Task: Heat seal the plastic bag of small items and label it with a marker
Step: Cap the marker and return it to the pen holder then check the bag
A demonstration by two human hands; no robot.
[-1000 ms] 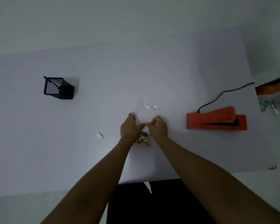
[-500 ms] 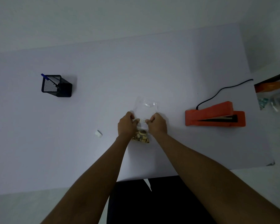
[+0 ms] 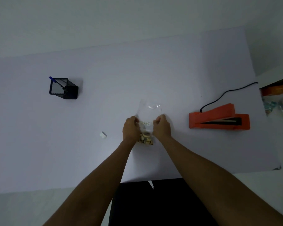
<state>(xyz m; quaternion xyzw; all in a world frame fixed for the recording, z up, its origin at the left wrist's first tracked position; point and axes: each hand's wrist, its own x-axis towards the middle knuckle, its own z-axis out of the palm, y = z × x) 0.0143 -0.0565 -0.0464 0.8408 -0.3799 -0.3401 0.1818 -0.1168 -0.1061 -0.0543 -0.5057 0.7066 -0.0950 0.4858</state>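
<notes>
At mid-bench (image 3: 170, 70) both hands, left (image 3: 130, 129) and right (image 3: 162, 128), pinch the bag (image 3: 147, 118) by its sides, fingers closed on the plastic, items sunk low. Sealing seems not begun; next, carry the mouth right to the sealer (image 3: 219, 119), path unobstructed. Marker (image 3: 55, 81) waits in the holder (image 3: 64, 88), far left.

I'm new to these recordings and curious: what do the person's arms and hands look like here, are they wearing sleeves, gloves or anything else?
Both arms are bare up to the frame's edge: no sleeves show. The left hand and right hand wear no gloves, and no rings, watch or bracelets are visible. Dark clothing shows below, between the arms.
</notes>
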